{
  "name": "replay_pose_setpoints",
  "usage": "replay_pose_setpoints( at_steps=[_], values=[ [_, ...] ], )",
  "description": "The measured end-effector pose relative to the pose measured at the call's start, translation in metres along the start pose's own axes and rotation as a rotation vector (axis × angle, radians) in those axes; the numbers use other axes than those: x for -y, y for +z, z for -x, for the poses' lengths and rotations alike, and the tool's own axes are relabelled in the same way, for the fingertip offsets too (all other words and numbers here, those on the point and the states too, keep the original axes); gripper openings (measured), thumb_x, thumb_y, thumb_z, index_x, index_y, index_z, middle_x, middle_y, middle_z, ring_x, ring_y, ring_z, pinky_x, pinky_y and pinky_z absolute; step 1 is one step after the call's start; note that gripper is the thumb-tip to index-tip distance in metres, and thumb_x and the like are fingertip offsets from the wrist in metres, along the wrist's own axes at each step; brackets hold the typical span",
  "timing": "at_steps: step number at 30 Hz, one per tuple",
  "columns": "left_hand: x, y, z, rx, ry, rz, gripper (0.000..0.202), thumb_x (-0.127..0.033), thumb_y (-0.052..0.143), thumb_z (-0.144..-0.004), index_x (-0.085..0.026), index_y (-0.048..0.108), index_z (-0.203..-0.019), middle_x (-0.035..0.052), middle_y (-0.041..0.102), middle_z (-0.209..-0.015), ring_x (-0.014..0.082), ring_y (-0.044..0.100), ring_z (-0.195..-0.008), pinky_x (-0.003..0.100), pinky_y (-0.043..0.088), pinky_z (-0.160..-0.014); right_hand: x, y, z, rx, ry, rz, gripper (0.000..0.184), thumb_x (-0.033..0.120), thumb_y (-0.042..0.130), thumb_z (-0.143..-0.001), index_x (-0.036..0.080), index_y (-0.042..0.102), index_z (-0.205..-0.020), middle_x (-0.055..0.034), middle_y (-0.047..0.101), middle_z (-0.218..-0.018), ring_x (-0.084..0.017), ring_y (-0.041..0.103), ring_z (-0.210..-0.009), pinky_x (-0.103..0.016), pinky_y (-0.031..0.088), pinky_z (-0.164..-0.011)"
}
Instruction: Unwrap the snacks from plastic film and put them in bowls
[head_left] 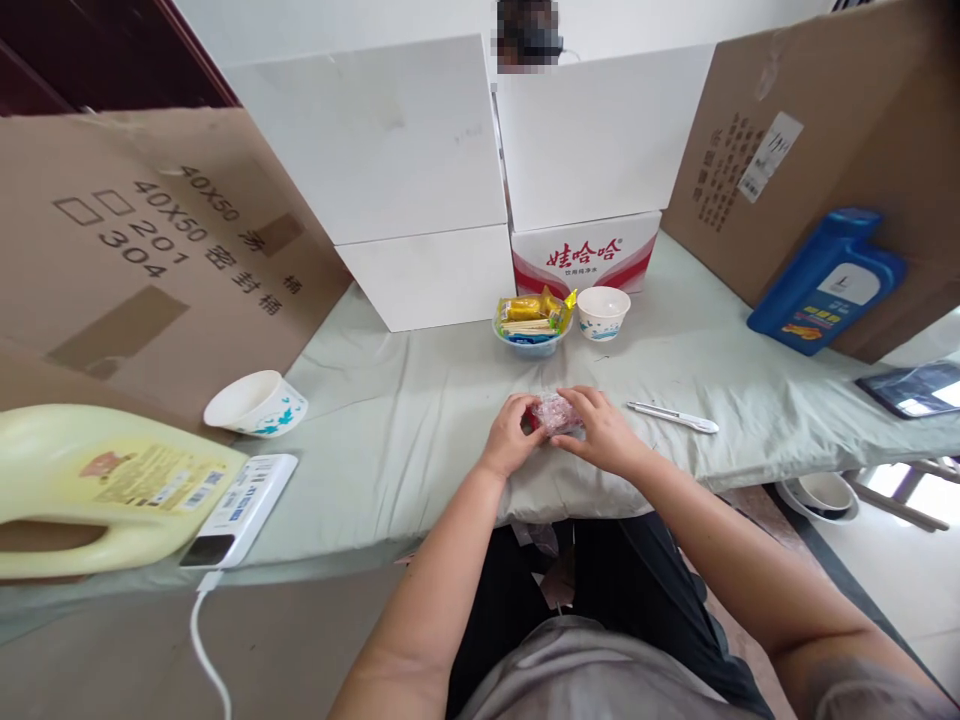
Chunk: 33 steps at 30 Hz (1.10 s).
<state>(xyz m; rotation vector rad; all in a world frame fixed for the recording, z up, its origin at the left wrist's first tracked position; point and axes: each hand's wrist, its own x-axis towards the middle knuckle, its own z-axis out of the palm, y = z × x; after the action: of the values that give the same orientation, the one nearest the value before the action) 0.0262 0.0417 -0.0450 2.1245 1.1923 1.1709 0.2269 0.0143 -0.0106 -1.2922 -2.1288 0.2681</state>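
left hand (512, 436) and right hand (606, 432) grasping a wrapped packet (556, 412)

head view: the left forearm (442, 570) and right forearm (720, 545) reach forward and converge near the front edge of the cloth-covered table (420, 430). the left hand is turned inward, thumb and forefinger curled in a ring at the packet's left end; the right hand is back upward, fingers bent over the far side, thumb along the near side. the fingers of both hands grasp the packet; whether it touches the table cannot be told. its long axis runs roughly left to right, along the table edge, with the red end toward the left hand. a small bowl (534, 347) stands beyond it; a slim white tool (675, 417) lies to the right.
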Motion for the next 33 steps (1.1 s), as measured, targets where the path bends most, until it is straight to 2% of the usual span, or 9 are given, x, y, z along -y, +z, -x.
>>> replay_pose_setpoints(
  at_steps=[4,9,13,15,19,22,27,30,33],
  values=[
    [0.003,0.003,0.002,-0.082,-0.133,0.063,0.041,-0.021,0.074,-0.073,-0.020,0.054,-0.108,0.0036,0.064,-0.098,0.0150,0.062,-0.082,0.028,0.052,-0.073,-0.007,0.021,-0.017,-0.116,0.170,-0.293,0.017,0.035,0.057,-0.084,0.020,0.064,-0.090,-0.0058,0.062,-0.093,-0.018,0.058,-0.083,-0.032,0.046,-0.079],
    [0.000,0.003,0.003,-0.192,-0.115,0.015,0.047,-0.015,0.069,-0.073,-0.019,0.050,-0.116,0.0071,0.062,-0.106,0.0160,0.061,-0.084,0.030,0.053,-0.074,-0.028,0.032,-0.010,-0.315,0.353,-0.487,0.031,0.048,0.042,-0.090,0.020,0.054,-0.086,0.0015,0.054,-0.069,-0.014,0.050,-0.064,-0.027,0.042,-0.064],
    [-0.008,-0.003,0.002,-0.199,0.092,-0.144,0.024,-0.024,0.068,-0.078,-0.021,0.065,-0.102,0.0080,0.062,-0.107,0.0229,0.056,-0.104,0.042,0.046,-0.096,-0.025,0.038,-0.005,-0.290,0.349,-0.561,0.035,0.054,0.051,-0.084,0.020,0.056,-0.081,0.0024,0.056,-0.066,-0.013,0.051,-0.061,-0.026,0.042,-0.061],
    [-0.008,-0.007,0.001,-0.249,0.050,-0.053,0.012,-0.030,0.065,-0.083,-0.022,0.069,-0.090,0.0060,0.064,-0.099,0.0212,0.058,-0.100,0.039,0.046,-0.095,-0.027,0.037,-0.006,-0.315,0.370,-0.572,0.034,0.054,0.056,-0.080,0.020,0.056,-0.077,0.0033,0.054,-0.064,-0.013,0.049,-0.060,-0.026,0.041,-0.059],
    [0.003,-0.010,-0.001,-0.530,-0.196,0.154,0.020,-0.038,0.055,-0.090,-0.019,0.063,-0.086,0.0028,0.064,-0.081,0.0155,0.062,-0.077,0.029,0.050,-0.073,-0.047,0.030,-0.011,-0.548,0.518,-0.528,0.028,0.048,0.045,-0.085,0.021,0.048,-0.077,0.0031,0.049,-0.066,-0.014,0.046,-0.064,-0.028,0.040,-0.064],
    [0.013,-0.009,-0.001,-0.645,-0.255,0.181,0.025,-0.042,0.045,-0.095,-0.019,0.054,-0.090,0.0008,0.060,-0.075,0.0131,0.060,-0.067,0.025,0.049,-0.062,-0.056,0.024,-0.012,-0.672,0.569,-0.494,0.024,0.045,0.045,-0.083,0.021,0.047,-0.084,0.0004,0.051,-0.076,-0.016,0.049,-0.071,-0.032,0.043,-0.070],
    [0.014,-0.011,0.001,-0.755,-0.244,0.139,0.024,-0.045,0.044,-0.095,-0.021,0.046,-0.093,-0.0014,0.053,-0.076,0.0105,0.055,-0.065,0.022,0.045,-0.061,-0.033,0.018,-0.001,-0.848,0.265,-0.212,0.031,0.032,0.052,-0.081,0.020,0.049,-0.110,-0.0126,0.054,-0.116,-0.025,0.049,-0.112,-0.045,0.041,-0.093],
    [0.003,-0.012,0.006,-0.685,-0.169,0.081,0.027,-0.048,0.048,-0.093,-0.021,0.050,-0.090,-0.0019,0.051,-0.072,0.0113,0.051,-0.061,0.025,0.046,-0.062,-0.013,0.016,0.003,-0.626,-0.014,-0.090,0.018,0.026,0.048,-0.087,0.021,0.054,-0.103,-0.0111,0.061,-0.104,-0.024,0.054,-0.103,-0.044,0.042,-0.093],
    [-0.012,-0.012,0.012,-0.545,-0.050,0.002,0.026,-0.047,0.062,-0.084,-0.022,0.056,-0.078,0.0025,0.057,-0.074,0.0168,0.057,-0.072,0.033,0.049,-0.073,-0.002,0.015,0.001,-0.305,-0.052,-0.074,0.019,0.026,0.042,-0.093,0.021,0.060,-0.097,-0.0094,0.065,-0.096,-0.023,0.056,-0.095,-0.041,0.044,-0.091]
  ],
)
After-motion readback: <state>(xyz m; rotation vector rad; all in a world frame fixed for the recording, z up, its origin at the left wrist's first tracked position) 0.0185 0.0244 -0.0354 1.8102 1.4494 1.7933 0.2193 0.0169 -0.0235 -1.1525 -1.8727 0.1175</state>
